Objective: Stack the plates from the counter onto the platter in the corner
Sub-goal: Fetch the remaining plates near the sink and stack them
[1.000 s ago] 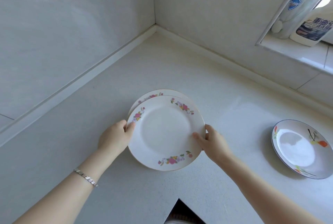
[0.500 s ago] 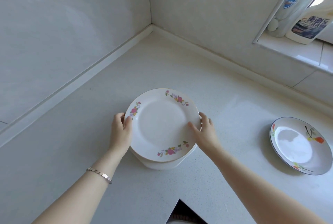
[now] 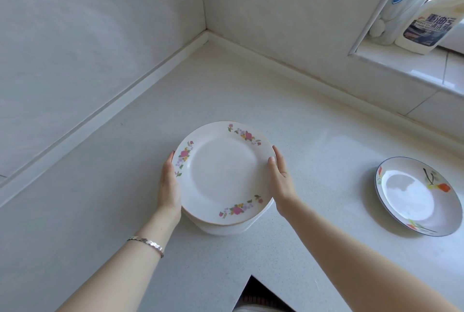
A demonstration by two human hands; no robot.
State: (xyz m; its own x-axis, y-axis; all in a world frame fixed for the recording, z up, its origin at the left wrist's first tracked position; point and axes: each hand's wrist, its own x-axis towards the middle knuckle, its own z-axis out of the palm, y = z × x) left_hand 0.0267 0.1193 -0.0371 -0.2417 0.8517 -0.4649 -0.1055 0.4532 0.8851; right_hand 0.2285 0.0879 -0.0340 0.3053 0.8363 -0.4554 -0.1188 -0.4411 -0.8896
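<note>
While your left hand and right hand clasp the pink-flowered white china plate atop its stack, the blue-rimmed orange-flowered plate remains unstacked.

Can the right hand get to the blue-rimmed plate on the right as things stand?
Probably yes, once freed. The right hand is gripping the floral plate on the stack, but bare counter lies between it and the blue-rimmed plate, with nothing in the way.
</note>
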